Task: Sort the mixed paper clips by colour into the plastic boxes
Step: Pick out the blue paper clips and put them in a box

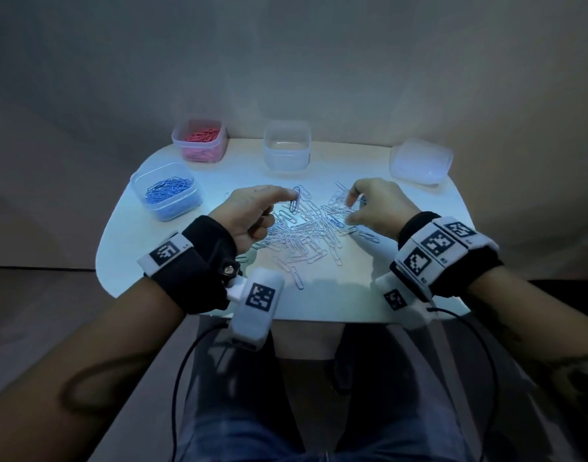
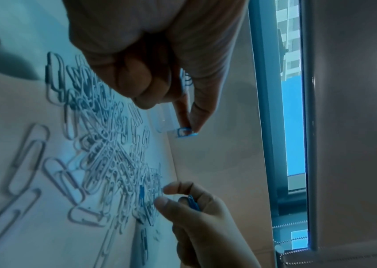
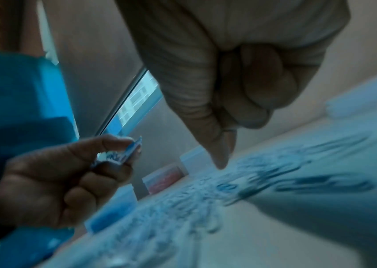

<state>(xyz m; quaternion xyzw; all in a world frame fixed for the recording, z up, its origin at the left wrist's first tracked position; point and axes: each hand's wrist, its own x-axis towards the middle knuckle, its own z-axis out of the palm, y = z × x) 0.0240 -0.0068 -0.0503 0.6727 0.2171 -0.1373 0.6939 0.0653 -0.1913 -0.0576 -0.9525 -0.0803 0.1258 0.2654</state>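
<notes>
Many paper clips (image 1: 306, 235), almost all white with a few blue ones among them, lie in a loose tangled pile in the middle of the white table (image 1: 352, 295). At the back left stands a box of pink clips (image 1: 199, 140), and nearer on the left a box of blue clips (image 1: 166, 191) sits close to the table edge. An empty clear box (image 1: 287, 149) stands at the back centre, and another clear box (image 1: 421, 161) at the back right corner. The near part of the table, in front of the pile, has free surface.

The left hand (image 1: 252, 213) is above the left side of the pile; its thumb and forefinger pinch a blue clip (image 1: 295, 203) that hangs down, the other fingers curled in. The right hand (image 1: 376, 208) is at the right side of the pile, with fingertips down among the clips and some blue clips (image 2: 193, 202) held in its curled fingers.
</notes>
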